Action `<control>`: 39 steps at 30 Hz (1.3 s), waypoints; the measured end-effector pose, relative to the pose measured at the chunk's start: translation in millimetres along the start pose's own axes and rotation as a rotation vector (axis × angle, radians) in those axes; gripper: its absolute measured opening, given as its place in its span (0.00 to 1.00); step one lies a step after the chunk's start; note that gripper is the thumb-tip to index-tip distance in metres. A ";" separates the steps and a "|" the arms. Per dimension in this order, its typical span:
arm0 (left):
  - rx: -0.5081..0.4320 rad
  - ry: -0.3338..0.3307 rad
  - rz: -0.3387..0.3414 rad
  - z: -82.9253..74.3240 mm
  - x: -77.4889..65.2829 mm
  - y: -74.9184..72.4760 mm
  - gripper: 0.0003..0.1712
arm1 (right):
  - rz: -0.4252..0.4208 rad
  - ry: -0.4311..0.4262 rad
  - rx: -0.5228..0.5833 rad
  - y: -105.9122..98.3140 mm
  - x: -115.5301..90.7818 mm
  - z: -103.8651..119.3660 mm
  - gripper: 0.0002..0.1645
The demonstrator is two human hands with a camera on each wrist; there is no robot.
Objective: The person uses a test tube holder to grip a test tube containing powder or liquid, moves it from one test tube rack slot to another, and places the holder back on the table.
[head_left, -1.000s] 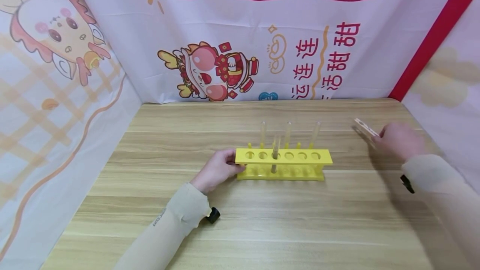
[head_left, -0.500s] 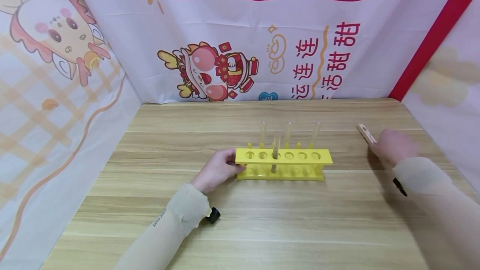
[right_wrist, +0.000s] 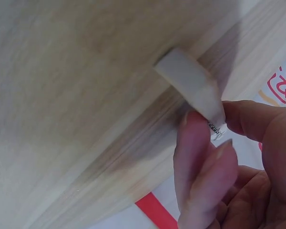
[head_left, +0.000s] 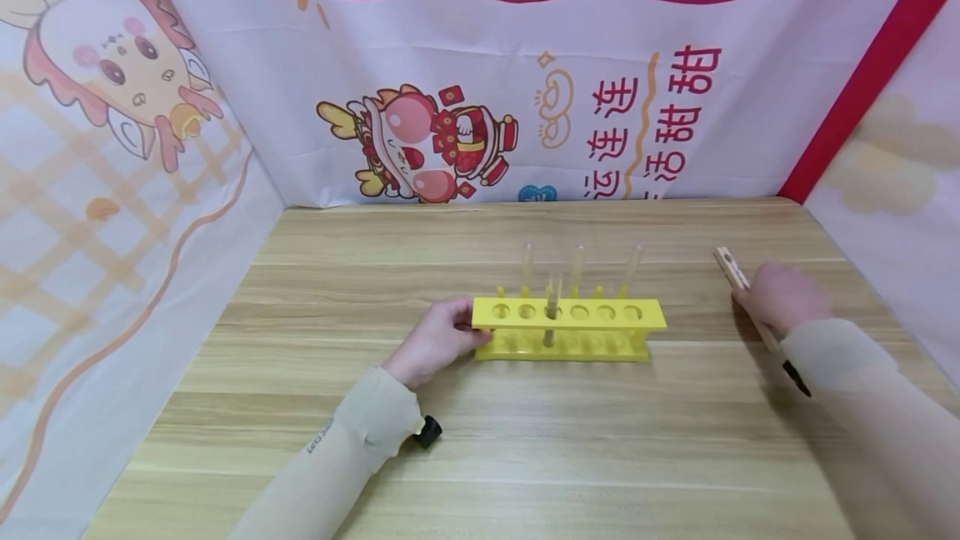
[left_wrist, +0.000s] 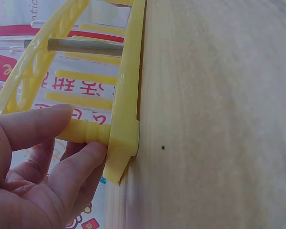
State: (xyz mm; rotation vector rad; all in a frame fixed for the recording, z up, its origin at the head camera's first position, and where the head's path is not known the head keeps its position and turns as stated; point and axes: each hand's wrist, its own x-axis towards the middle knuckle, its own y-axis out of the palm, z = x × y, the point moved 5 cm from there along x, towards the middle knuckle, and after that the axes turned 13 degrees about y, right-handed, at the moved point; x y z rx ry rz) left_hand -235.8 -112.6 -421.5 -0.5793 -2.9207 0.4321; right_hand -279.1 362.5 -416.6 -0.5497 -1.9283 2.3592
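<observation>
A yellow test tube rack (head_left: 654,315) stands upright on the wooden table. My left hand (head_left: 433,340) holds its left end; in the left wrist view the thumb and fingers (left_wrist: 81,169) pinch the end post (left_wrist: 88,131). One test tube (head_left: 552,307) with grey contents stands in the rack's third hole from the left. Behind it, clear test tubes (head_left: 527,261) sit upside down on pegs. Off to the right, my right hand (head_left: 787,298) pinches a wooden test tube clamp (head_left: 731,267) close over the table. A metal spring (right_wrist: 213,128) shows between the fingertips in the right wrist view.
The wood-grain table (head_left: 480,448) ends at a white printed cloth (head_left: 465,48) hanging behind it. Patterned cloth walls (head_left: 112,273) border both sides. The right arm's shadow falls on the table beside the clamp.
My right hand has moved slightly left and toward me with the clamp, then nearly stopped. The left hand and the rack have stayed in place.
</observation>
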 end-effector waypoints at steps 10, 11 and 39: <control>0.008 -0.012 -0.012 2.4 2.7 -2.3 0.16 | 0.059 0.021 0.024 -1.8 0.2 1.4 0.25; 0.011 -0.012 -0.013 2.7 3.0 -2.6 0.16 | 0.066 0.026 0.022 -3.0 0.3 1.6 0.25; 0.172 -0.057 0.067 -1.7 -4.9 -27.3 0.24 | -0.148 -0.372 0.038 -54.2 -53.8 69.6 0.16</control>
